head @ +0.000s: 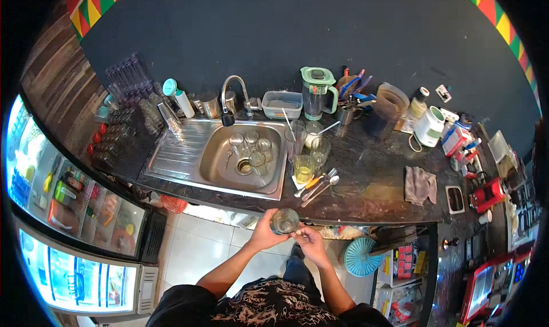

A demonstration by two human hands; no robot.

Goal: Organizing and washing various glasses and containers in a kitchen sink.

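My left hand (262, 233) is wrapped around a clear drinking glass (285, 221), held in front of the counter's edge with its round opening towards me. At the glass's lower right side, the bent fingers of my right hand (313, 243) press against it; whether they also pinch something small cannot be made out. Beyond the hands, several clear glasses (257, 158) and a spoon (229, 158) lie in the steel sink (214, 172). On the counter to its right stand a glass with yellowish liquid (303, 172), other used glasses (319, 150) with straws, and several pieces of cutlery (319, 189).
A gooseneck faucet (233, 80) arches over the sink. Along the wall stand a plastic tub (282, 106), a green-lidded blender jug (318, 93) and a brown pitcher (391, 106). A cloth (420, 185) lies rightward. Below are a blue basket (363, 257) and, left, lit fridges (94, 207).
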